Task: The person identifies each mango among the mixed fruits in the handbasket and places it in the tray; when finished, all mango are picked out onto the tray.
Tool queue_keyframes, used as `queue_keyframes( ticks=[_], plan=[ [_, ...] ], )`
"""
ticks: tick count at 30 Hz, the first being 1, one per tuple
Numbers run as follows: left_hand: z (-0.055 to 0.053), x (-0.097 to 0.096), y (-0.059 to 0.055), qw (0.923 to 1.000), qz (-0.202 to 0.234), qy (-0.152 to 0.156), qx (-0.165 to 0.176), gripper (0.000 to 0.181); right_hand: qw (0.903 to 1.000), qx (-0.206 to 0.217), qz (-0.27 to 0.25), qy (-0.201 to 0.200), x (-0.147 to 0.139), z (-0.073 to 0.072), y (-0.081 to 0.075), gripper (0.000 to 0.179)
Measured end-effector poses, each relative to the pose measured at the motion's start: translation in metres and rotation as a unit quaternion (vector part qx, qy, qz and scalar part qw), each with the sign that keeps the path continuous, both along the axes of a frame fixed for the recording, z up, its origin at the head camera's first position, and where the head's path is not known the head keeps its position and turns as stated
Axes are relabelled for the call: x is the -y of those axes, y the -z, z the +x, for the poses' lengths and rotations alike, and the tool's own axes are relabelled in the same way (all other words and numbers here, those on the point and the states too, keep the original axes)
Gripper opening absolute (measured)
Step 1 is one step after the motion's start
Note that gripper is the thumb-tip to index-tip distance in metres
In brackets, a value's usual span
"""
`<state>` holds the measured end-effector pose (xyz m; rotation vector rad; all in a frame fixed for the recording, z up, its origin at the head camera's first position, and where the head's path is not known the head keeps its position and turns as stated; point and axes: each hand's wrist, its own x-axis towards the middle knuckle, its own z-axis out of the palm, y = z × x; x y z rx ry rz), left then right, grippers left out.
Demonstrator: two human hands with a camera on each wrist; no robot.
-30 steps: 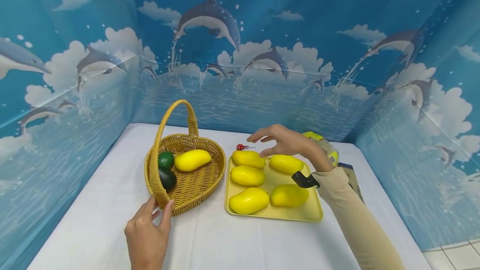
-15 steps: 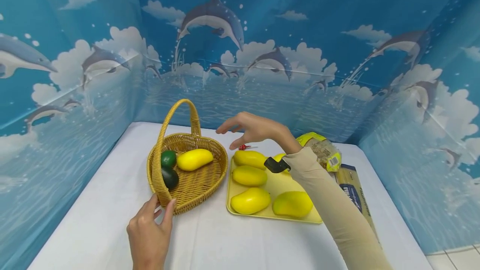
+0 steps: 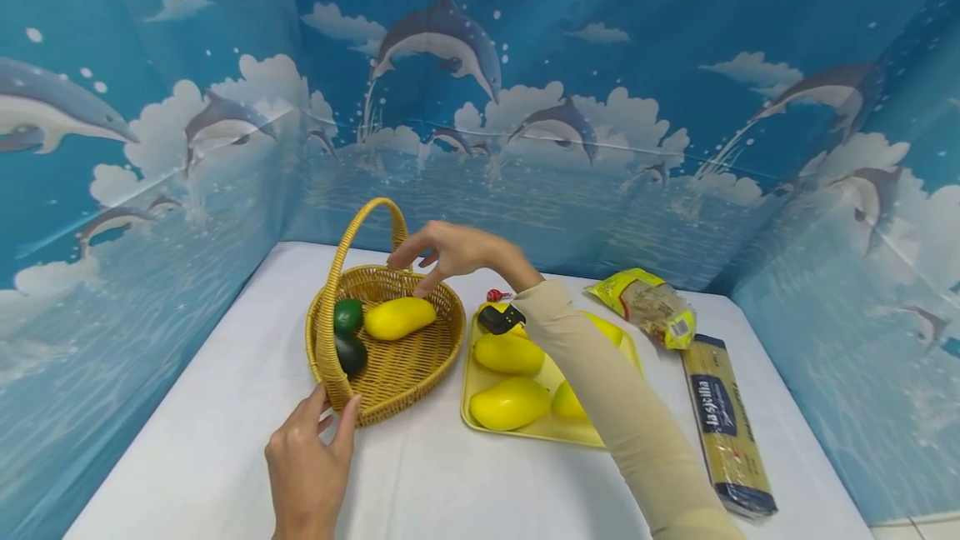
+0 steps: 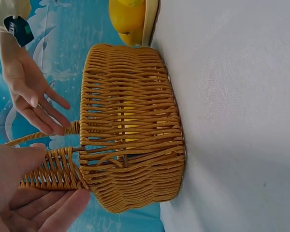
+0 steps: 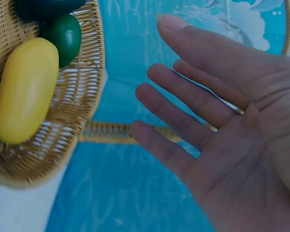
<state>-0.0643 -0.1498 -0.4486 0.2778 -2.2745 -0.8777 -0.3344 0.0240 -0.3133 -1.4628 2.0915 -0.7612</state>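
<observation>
A heart-shaped wicker basket (image 3: 405, 367) with a tall handle stands on the left of the white table. In it lie a yellow mango (image 3: 400, 319) and two dark green, avocado-like fruits (image 3: 350, 354). My left hand (image 3: 309, 461) grips the near foot of the handle, thumb on one side and fingers on the other, as the left wrist view shows. Over the back right of the basket hovers my right hand (image 3: 453, 248), fingers spread and nothing held, palm side visible in the right wrist view. The mango lies below its fingertips.
Right of the basket is a yellow tray (image 3: 551, 375) with several mangoes (image 3: 510, 403), partly hidden by my right sleeve. A red-wrapped lollipop (image 3: 495, 296) lies behind it. Farther right are a yellow-and-clear bag (image 3: 648, 307) and a long spaghetti pack (image 3: 727, 423). A dolphin-print curtain encloses the table.
My right hand has moved left from above the tray to over the basket, still empty. The left hand keeps its hold on the handle. The view has shifted slightly to the left.
</observation>
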Motion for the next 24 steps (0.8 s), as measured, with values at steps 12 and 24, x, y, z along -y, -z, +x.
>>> queue_keyframes(
  ticks=[12, 24],
  plan=[
    [-0.001, -0.001, 0.001, 0.9999, -0.004, 0.009, -0.006, 0.034, 0.9945, 0.101, 0.013, 0.022, 0.023, -0.019, 0.039, 0.055],
    [0.0, 0.0, 0.0, 0.9999, -0.008, 0.004, -0.005, 0.033, 0.9796, 0.17, 0.078, 0.073, 0.037, -0.029, 0.067, 0.063]
  ],
)
